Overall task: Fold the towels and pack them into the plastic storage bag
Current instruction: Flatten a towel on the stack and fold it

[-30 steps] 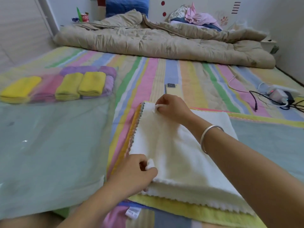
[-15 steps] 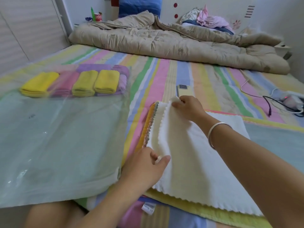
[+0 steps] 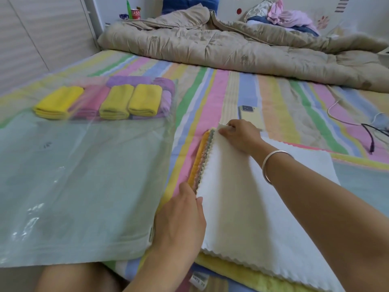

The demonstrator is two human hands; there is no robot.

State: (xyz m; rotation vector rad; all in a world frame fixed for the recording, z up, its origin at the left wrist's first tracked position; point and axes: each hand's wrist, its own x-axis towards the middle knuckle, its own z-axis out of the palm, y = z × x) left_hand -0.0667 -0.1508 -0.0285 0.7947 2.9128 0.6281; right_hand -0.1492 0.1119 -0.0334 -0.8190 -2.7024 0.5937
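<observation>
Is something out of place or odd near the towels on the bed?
Only a small thing: a phone lies on the striped sheet just beyond the white towel, close to the right hand that pinches its far corner. It does not belong to the towel work. Nothing looks spilled or damaged.

Left hand (image 3: pixel 181 224): fingers tucked under white towel (image 3: pixel 252 207) edge, out of sight; only thumb on top. Right hand (image 3: pixel 240 138): fingertips at far corner partly buried in cloth; forearm cut by right and bottom edges. Towel stack (image 3: pixel 199 161) beneath: only coloured edges show, count unclear. Phone (image 3: pixel 250 114): near end behind right hand. Plastic storage bag (image 3: pixel 84 186): cut by left edge. Purple towels (image 3: pixel 130 81) inside: mostly behind yellow towels (image 3: pixel 117 102). Fabric tag (image 3: pixel 199 279): print too small. Black cable (image 3: pixel 371 147): runs off right edge.
</observation>
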